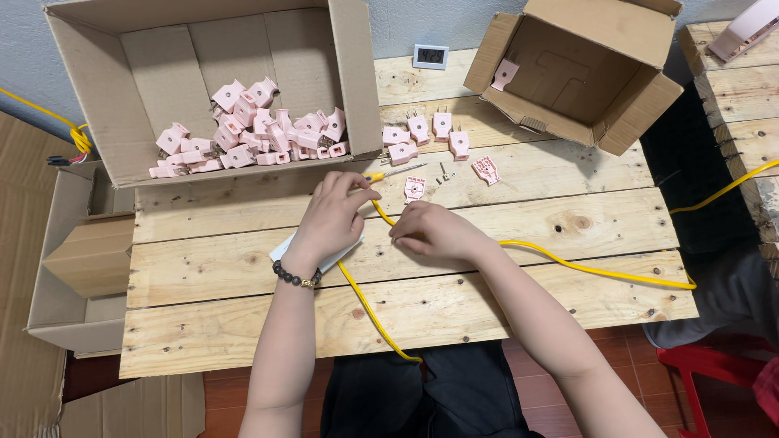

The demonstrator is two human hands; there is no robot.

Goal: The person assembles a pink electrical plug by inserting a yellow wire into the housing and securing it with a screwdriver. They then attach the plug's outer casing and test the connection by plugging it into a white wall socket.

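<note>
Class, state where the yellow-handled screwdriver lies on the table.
In the head view, the screwdriver lies just beyond the left hand, near the big box of pink plugs.

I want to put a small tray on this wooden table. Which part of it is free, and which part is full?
Free: the planks right of the right hand, between the tilted empty box and the yellow cable; also the front-left planks left of the left hand. Crowded: the strip behind the hands, with loose pink plugs, a screwdriver and screws.
</note>
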